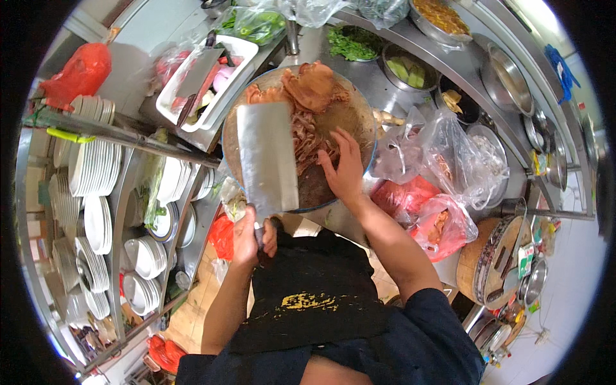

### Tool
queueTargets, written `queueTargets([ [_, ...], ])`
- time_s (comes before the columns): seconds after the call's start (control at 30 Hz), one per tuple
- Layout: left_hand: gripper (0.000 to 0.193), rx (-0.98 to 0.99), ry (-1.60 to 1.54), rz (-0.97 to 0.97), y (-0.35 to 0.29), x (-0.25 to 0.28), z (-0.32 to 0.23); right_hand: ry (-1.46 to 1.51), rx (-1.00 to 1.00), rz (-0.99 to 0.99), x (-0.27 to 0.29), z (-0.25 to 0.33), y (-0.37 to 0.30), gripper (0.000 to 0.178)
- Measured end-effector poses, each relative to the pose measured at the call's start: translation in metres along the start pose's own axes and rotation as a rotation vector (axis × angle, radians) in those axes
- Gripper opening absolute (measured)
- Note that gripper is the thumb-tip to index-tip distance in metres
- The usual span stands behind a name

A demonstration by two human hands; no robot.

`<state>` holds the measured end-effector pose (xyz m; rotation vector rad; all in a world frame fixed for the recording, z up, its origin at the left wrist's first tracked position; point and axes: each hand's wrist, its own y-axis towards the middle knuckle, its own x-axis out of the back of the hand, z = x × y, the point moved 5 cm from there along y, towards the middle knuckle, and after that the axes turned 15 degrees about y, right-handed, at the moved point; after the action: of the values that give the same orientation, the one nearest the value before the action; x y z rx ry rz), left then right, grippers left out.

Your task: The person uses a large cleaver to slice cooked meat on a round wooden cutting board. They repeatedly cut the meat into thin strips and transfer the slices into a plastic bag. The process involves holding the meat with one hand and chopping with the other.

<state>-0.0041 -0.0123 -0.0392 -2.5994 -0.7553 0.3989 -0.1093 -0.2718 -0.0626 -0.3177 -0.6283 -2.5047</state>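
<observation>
My left hand [247,237] is closed round the dark handle of a broad cleaver [266,157]. Its wide steel blade hangs over the left part of a round chopping board [350,96]. My right hand [344,167] rests with fingers spread at the right edge of a heap of sliced brown meat [308,138]; the fingertips touch or nearly touch the slices. Larger reddish-brown pieces of meat [314,86] lie on the far part of the board. The blade hides some of the slices.
A white tray [173,102] with another cleaver [199,72] stands at the far left. Shelves of stacked white plates [96,167] line the left. Plastic bags of food [443,160] crowd the board's right. Behind are bowls of greens [353,43] and cut vegetables [407,70].
</observation>
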Motion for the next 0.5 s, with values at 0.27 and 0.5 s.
queueTargets([
  [0.27, 0.068, 0.328, -0.267, -0.183, -0.030, 0.060, 0.083, -0.167, 0.297, 0.173, -0.077, 0.019, 0.038, 0.066],
  [0.5, 0.042, 0.279, -0.112, 0.022, 0.010, 0.004, 0.057, -0.170, 0.242, 0.120, -0.084, 0.035, 0.014, 0.061],
])
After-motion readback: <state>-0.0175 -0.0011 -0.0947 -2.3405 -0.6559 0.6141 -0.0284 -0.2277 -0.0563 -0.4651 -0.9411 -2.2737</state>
